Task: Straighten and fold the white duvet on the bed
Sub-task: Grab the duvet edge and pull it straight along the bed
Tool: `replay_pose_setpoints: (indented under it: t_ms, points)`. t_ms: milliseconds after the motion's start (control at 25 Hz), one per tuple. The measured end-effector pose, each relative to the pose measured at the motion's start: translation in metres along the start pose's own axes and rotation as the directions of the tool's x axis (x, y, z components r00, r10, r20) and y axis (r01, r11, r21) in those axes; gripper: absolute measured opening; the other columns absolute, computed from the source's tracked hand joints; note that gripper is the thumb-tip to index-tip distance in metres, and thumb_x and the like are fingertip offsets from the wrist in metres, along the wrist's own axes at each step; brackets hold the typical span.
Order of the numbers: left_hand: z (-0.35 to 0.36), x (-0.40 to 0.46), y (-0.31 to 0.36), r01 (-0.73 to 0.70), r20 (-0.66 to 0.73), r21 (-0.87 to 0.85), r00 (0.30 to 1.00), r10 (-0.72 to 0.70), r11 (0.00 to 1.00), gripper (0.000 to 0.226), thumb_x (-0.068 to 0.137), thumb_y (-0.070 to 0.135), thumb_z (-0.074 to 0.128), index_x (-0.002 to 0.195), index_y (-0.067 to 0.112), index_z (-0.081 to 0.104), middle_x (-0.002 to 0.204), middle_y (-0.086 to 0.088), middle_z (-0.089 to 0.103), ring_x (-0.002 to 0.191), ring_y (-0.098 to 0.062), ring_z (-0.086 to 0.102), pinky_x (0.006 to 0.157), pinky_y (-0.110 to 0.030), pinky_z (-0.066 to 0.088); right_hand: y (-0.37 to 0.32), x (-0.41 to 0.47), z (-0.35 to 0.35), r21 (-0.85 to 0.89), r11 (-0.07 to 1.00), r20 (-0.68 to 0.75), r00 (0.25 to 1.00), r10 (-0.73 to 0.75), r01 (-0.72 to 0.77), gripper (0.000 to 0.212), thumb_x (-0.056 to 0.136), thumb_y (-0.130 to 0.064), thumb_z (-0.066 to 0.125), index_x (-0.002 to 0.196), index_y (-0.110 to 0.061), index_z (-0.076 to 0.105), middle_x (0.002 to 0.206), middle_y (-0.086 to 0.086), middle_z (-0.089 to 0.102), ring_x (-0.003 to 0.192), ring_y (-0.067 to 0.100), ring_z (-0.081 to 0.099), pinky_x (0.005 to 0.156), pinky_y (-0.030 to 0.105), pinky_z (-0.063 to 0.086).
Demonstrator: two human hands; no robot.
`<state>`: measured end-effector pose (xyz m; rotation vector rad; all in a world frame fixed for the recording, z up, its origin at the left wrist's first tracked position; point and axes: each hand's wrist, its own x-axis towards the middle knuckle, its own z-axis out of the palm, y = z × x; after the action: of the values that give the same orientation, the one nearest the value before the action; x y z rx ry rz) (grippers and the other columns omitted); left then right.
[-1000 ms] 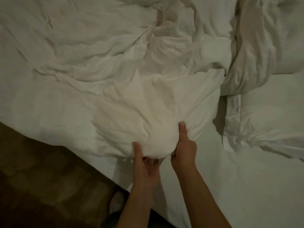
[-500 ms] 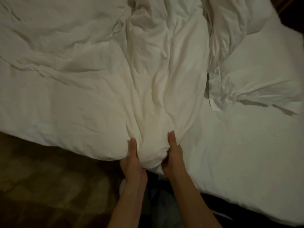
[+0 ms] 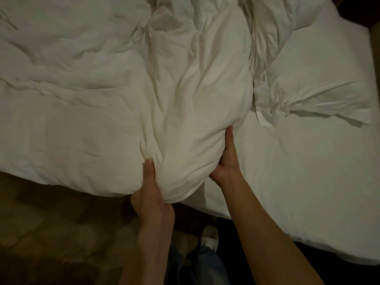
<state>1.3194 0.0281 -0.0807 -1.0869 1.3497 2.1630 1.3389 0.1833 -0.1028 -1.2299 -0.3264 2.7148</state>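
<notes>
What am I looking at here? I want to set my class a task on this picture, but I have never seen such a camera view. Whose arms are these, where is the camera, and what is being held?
No machine is involved. The camera sits on a person's head and looks forward and down, so the two bare arms coming up from the bottom edge are that person's own. A crumpled white duvet lies on a bed covered with a white sheet. The left hand and the right hand each grip the bunched near end of the duvet, thumbs on top and fingers hidden underneath. Below are a brown floor and the person's shoe.
</notes>
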Motion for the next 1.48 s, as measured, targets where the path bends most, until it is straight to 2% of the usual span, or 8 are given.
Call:
replay_pose_setpoints:
  t_ms: [80,240,400,560,720,1040,1280,1480]
  points:
    - [0.001,0.002,-0.002,0.028,0.001,0.011,1.000,-0.028,1.000,0.047,0.061,0.047,0.084,0.097,0.023,0.065,0.103,0.006,0.071,0.093,-0.013,0.069,0.080,-0.031,0.057,0.000,-0.027,-0.004,-0.169,0.962,-0.177,0.953,-0.244,0.215,0.067,0.079,-0.054,0.076,0.129,-0.011,0.065,0.123,0.009,0.071,0.117,0.024,0.066,0.108,0.043,0.047]
    - [-0.003,-0.013,-0.032,0.255,0.127,-0.065,0.961,-0.246,0.965,0.090,0.048,0.072,0.081,0.123,0.024,0.065,0.121,-0.005,0.070,0.110,-0.030,0.066,0.099,-0.052,0.050,0.035,-0.092,-0.030,-0.689,0.542,-0.343,0.443,-0.829,0.481,0.071,0.066,-0.028,0.093,0.129,-0.017,0.063,0.117,-0.010,0.069,0.103,-0.005,0.065,0.096,0.016,0.051]
    - [-0.008,-0.058,-0.082,0.367,0.166,0.106,0.910,-0.381,0.924,0.096,0.050,0.069,0.078,0.127,0.014,0.063,0.117,-0.010,0.071,0.110,-0.032,0.066,0.099,-0.050,0.048,0.064,-0.104,-0.069,-0.654,0.596,-0.320,0.543,-0.776,0.466,0.087,0.062,-0.040,0.092,0.139,-0.017,0.057,0.130,-0.005,0.067,0.116,0.003,0.063,0.106,0.028,0.049]
    - [-0.015,-0.035,-0.082,0.310,0.236,0.144,0.912,-0.337,0.940,0.104,0.042,0.067,0.086,0.131,0.020,0.060,0.127,-0.007,0.067,0.114,-0.028,0.064,0.098,-0.046,0.048,0.019,-0.091,-0.093,-0.051,0.945,-0.311,0.894,-0.321,0.322,0.093,0.060,-0.070,0.084,0.137,-0.022,0.061,0.132,0.005,0.067,0.123,0.025,0.062,0.112,0.047,0.043]
    - [-0.031,-0.029,-0.074,0.059,0.337,0.299,0.927,-0.163,0.952,0.108,0.039,0.092,0.070,0.124,0.026,0.056,0.120,-0.005,0.065,0.118,-0.026,0.061,0.105,-0.052,0.045,-0.021,-0.066,-0.085,0.016,0.964,-0.298,0.921,-0.250,0.267,0.079,0.071,-0.062,0.080,0.134,-0.018,0.063,0.127,0.009,0.070,0.119,0.029,0.064,0.109,0.047,0.045]
    - [0.019,-0.096,-0.128,0.160,0.446,0.157,0.869,-0.214,0.975,0.109,0.048,0.060,0.091,0.142,0.023,0.049,0.134,0.000,0.063,0.120,-0.022,0.062,0.097,-0.041,0.052,-0.022,-0.127,-0.083,-0.788,0.229,-0.199,0.117,-0.973,0.572,0.040,0.072,-0.015,0.091,0.107,-0.018,0.072,0.102,-0.023,0.070,0.098,-0.003,0.069,0.087,0.015,0.054]
    - [0.033,-0.040,-0.131,0.197,0.270,0.222,0.929,-0.254,0.955,0.096,0.046,0.055,0.091,0.126,0.012,0.064,0.124,-0.007,0.069,0.109,-0.024,0.068,0.093,-0.042,0.055,-0.056,-0.113,-0.144,-0.096,0.914,-0.462,0.796,-0.392,0.394,0.076,0.070,-0.060,0.079,0.135,-0.024,0.061,0.131,0.005,0.068,0.118,0.022,0.065,0.106,0.042,0.049]
    - [-0.001,-0.010,-0.114,0.000,0.310,0.163,0.949,-0.051,0.987,0.120,0.038,0.067,0.091,0.141,0.019,0.052,0.133,0.003,0.063,0.121,-0.017,0.061,0.100,-0.039,0.051,-0.100,-0.091,-0.174,0.251,0.939,-0.332,0.932,-0.143,0.233,0.074,0.082,-0.068,0.068,0.129,-0.011,0.065,0.128,0.019,0.067,0.119,0.037,0.062,0.107,0.052,0.045]
